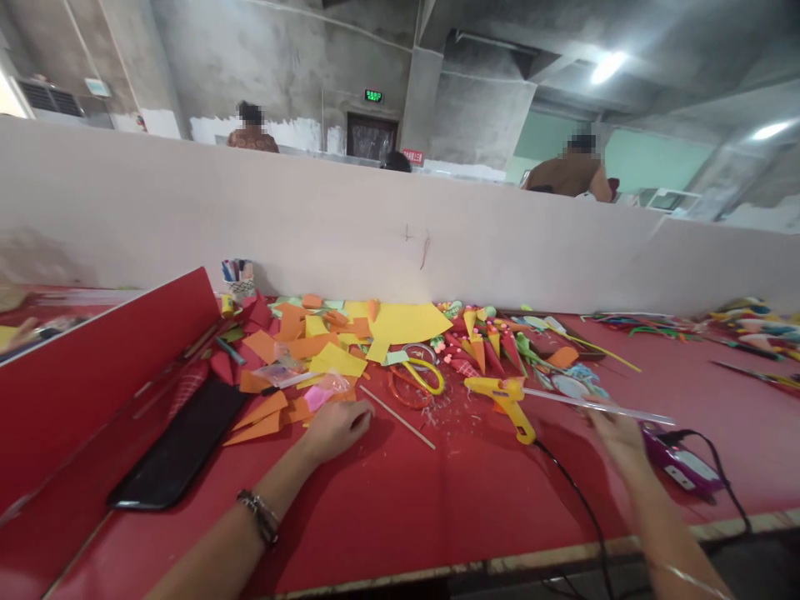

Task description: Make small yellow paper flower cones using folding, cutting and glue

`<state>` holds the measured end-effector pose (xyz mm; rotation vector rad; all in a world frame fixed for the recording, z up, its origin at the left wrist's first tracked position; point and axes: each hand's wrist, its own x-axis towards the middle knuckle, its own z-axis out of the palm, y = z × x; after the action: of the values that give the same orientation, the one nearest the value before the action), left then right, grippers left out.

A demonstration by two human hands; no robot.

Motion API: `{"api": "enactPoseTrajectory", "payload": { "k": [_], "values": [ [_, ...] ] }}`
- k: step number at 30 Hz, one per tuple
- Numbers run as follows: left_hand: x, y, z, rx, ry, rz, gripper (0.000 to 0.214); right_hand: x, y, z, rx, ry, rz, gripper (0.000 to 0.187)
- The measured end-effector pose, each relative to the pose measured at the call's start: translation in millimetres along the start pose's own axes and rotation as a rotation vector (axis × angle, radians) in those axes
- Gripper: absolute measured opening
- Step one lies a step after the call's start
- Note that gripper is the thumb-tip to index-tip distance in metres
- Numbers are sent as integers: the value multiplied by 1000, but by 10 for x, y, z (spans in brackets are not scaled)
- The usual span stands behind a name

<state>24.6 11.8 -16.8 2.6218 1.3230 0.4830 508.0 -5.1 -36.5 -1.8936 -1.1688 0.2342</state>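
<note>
My left hand (pixel 337 431) rests on the red table with its fingers loosely curled in, and nothing shows in them. It is beside orange paper scraps (pixel 267 414) and a pink scrap (pixel 317 397), and a thin stick (pixel 400 418) lies just to its right. On the right, my right hand (pixel 616 433) has its fingers closed at a long clear glue stick (pixel 643 414). That stick runs into the back of a yellow glue gun (pixel 500 390), whose black cord (pixel 572 487) trails off the front edge. The fingertips are partly hidden behind the stick.
Yellow-handled scissors (pixel 430 379) lie mid-table near a large yellow paper sheet (pixel 409 325) and small paper cones (pixel 478 350). A black phone (pixel 181 446) lies left, beside a red divider (pixel 106 383). A purple device (pixel 681 462) with a cord is right. People sit beyond the white partition (pixel 312 217).
</note>
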Motion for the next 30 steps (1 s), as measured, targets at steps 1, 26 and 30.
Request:
{"api": "enactPoseTrajectory", "payload": {
  "k": [1, 26, 30],
  "values": [
    [-4, 2, -6, -6, 2, -2, 21, -136, 77, -120, 93, 65, 59, 23],
    [-1008, -60, -211, 173, -175, -183, 55, -1187, -2814, 1136, -154, -1011, -786, 20],
    [-1080, -59, -256, 207, -91, -180, 53, -1225, -2937, 1415, -176, -1059, -859, 18]
  ]
}}
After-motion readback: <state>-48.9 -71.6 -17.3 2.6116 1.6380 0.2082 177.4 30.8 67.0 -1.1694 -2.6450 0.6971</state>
